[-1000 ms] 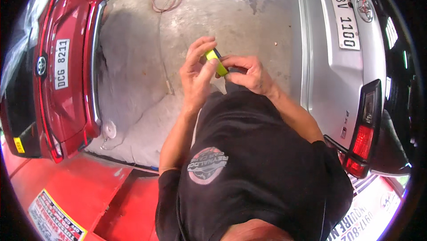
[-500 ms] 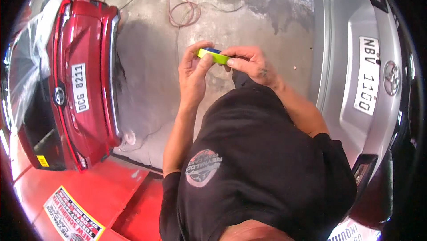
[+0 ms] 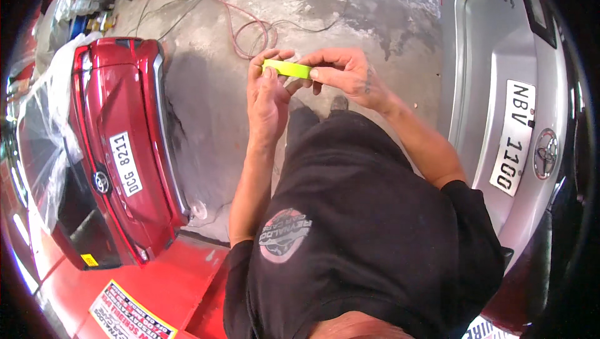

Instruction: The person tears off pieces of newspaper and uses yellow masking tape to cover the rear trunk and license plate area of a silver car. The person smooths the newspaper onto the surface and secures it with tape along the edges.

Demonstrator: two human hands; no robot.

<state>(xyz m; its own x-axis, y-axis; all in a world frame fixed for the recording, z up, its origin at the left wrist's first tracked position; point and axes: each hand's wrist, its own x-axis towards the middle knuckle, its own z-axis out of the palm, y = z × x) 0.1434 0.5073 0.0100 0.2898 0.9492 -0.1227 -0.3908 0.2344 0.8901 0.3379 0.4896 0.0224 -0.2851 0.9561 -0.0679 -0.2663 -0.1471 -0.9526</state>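
A narrow roll of bright yellow-green masking tape (image 3: 289,69) is held edge-on in front of my chest, above the concrete floor. My left hand (image 3: 265,102) grips its left end, the thumb on the near face and the fingers curled behind. At the other end, my right hand (image 3: 347,77) pinches the tape between thumb and fingers. Both hands are closed on it, with part of the fingers hidden behind the roll. Whether a strip is pulled loose from the roll cannot be made out.
On the left stands a red car (image 3: 119,107), partly draped with clear plastic sheeting (image 3: 47,132). A silver car (image 3: 481,89) is close on the right. A reddish hose (image 3: 234,32) and dark cables lie on the floor ahead. A red panel (image 3: 187,270) is at lower left.
Both hands have risen slightly and shifted left with the tape. The roll has turned so its blue inner side no longer shows. The view has shifted, placing the cars lower.
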